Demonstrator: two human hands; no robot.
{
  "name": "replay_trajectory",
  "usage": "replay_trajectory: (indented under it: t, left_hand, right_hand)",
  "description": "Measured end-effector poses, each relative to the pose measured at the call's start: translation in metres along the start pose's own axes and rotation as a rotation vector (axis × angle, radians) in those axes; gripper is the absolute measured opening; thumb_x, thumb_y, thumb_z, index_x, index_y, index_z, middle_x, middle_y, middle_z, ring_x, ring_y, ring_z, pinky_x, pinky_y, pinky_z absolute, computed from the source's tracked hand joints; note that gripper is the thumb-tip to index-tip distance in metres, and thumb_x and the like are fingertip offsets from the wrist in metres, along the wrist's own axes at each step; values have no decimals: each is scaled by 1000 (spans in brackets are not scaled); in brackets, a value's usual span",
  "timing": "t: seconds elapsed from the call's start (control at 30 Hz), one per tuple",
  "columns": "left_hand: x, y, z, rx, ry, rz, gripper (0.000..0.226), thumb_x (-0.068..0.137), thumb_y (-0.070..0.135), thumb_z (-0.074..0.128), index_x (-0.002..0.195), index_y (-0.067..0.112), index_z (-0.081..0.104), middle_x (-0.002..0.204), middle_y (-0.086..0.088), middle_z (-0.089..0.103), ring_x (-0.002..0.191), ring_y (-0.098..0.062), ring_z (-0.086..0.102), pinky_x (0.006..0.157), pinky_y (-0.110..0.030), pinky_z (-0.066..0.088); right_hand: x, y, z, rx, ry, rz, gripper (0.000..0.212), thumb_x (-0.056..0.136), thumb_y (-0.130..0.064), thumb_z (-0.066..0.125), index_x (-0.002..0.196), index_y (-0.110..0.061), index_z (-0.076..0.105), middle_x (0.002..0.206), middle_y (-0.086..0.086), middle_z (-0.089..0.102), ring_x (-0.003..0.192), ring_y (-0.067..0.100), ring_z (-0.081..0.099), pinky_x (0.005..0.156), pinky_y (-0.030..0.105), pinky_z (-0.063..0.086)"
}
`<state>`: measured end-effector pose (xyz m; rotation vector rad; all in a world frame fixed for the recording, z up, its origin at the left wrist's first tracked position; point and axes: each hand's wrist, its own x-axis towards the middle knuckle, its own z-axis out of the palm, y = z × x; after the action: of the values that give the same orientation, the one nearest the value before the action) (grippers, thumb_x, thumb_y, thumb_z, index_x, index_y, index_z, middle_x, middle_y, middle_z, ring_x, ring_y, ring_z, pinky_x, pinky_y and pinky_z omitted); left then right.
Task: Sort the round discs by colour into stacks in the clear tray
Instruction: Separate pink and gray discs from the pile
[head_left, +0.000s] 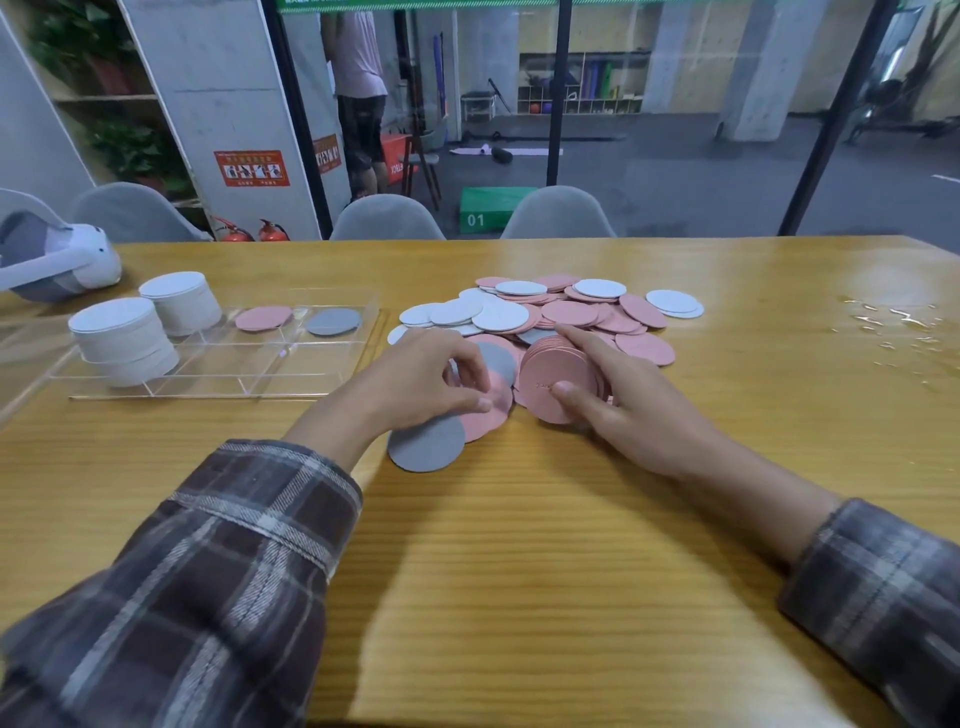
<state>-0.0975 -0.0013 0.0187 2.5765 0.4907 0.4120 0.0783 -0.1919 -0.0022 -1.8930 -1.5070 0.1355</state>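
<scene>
A loose pile of pink, white and grey discs (550, 314) lies in the middle of the wooden table. My right hand (623, 400) grips a bundle of pink discs (558, 376) held on edge, thumb in front and index finger on top. My left hand (426, 379) pinches a flat pink disc (491, 415) beside a grey disc (427, 444) on the table. The clear tray (249, 369) at the left holds two tall white stacks (124, 340), a pink disc (263, 318) and a grey disc (333, 321).
A white headset (57, 260) sits at the table's far left. Spilled liquid (893, 322) glistens on the right side of the table. Grey chairs (387, 218) stand behind the far edge. A person stands beyond the glass wall.
</scene>
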Motion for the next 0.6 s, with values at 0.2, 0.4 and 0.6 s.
replay_trajectory:
  t: [0.2,0.4,0.6]
  left_hand:
    - [1,4,6,-9,-11,-37,14,82,29,87,86,24,74,72,10,65,64,0,55,61,-12,40]
    - [-3,9,-3,-54,-100,-37,17,77,33,91,89,30,78,88,11,73,71,-4,62,69,-20,52]
    - [-1,7,-5,-29,-146,-52,27,70,27,94,90,29,75,85,11,70,74,-11,61,67,-19,49]
  right_hand:
    - [-1,1,0,-6,15,-2,62,101,-30,61,157,-27,35,142,-10,59,123,10,56,95,22,37]
    - [-2,2,-2,-17,32,25,61,101,-30,61,157,-28,35,138,-13,59,114,-1,51,87,4,33]
    - [-2,0,-3,-9,18,36,61,102,-30,59,158,-26,34,141,-10,57,112,-2,47,88,14,32]
